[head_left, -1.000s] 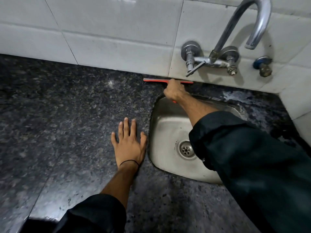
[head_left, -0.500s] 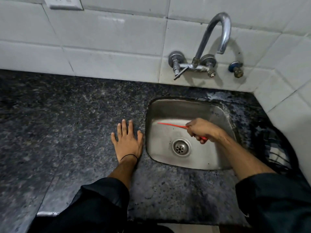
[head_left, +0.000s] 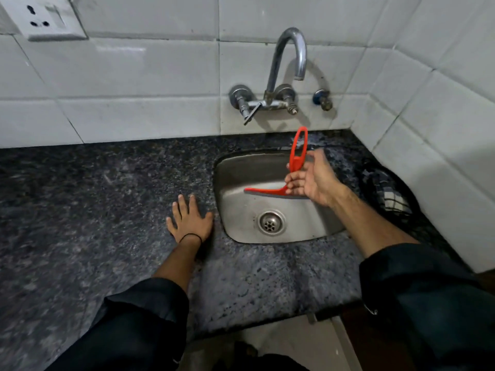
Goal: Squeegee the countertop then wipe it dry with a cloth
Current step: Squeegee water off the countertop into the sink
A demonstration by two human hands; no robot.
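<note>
A red squeegee (head_left: 296,159) hangs over the steel sink (head_left: 238,167), its looped handle pointing up and its blade level above the basin. My right hand (head_left: 314,178) holds it loosely by the neck with the fingertips, palm turned up. My left hand (head_left: 190,219) lies flat with fingers spread on the dark speckled granite countertop (head_left: 93,199), just left of the sink's rim. A checked black-and-white cloth (head_left: 385,191) lies crumpled on the counter in the right corner, next to the side wall.
A chrome wall tap (head_left: 286,76) arches over the back of the sink, with a small valve (head_left: 322,99) to its right. A white socket plate (head_left: 45,18) sits on the tiled wall at upper left. The counter's front edge runs below the sink.
My right hand drew the squeegee from the back wall into the sink, then lifted it and turned its handle upright. My left hand stayed flat on the counter.
</note>
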